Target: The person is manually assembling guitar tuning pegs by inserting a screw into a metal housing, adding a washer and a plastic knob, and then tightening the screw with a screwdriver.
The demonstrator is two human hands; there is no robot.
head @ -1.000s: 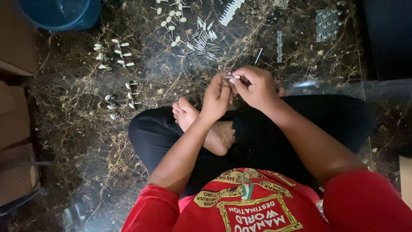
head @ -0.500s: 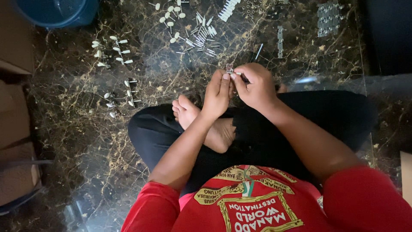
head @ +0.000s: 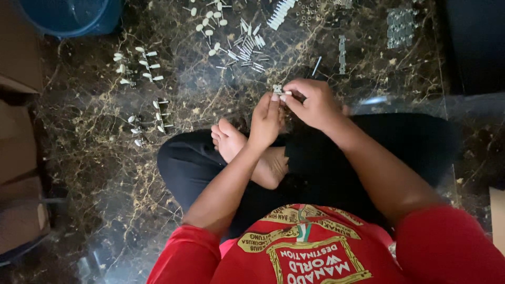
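Observation:
I sit cross-legged on a dark marbled floor point(head: 94, 158). My left hand point(head: 265, 121) and my right hand point(head: 313, 102) meet above my knees, fingertips pinched together on a small metal part point(head: 278, 89). Which hand bears the part's weight is hard to tell; both touch it. Just beyond my fingers lies a loose heap of small silver screws point(head: 244, 50) and a thin metal rod point(head: 316, 66).
Groups of small white-headed fasteners point(head: 139, 66) and more of them point(head: 147, 123) lie at the left. A white ribbed strip point(head: 281, 13) and grey metal pieces point(head: 400, 26) sit farther off. A blue tub point(head: 68, 16) stands top left, cardboard boxes point(head: 18, 158) along the left edge.
Both hands stay joined on the small part, with the fingers shifting slightly around it. The view has drifted a little; nothing on the floor moved.

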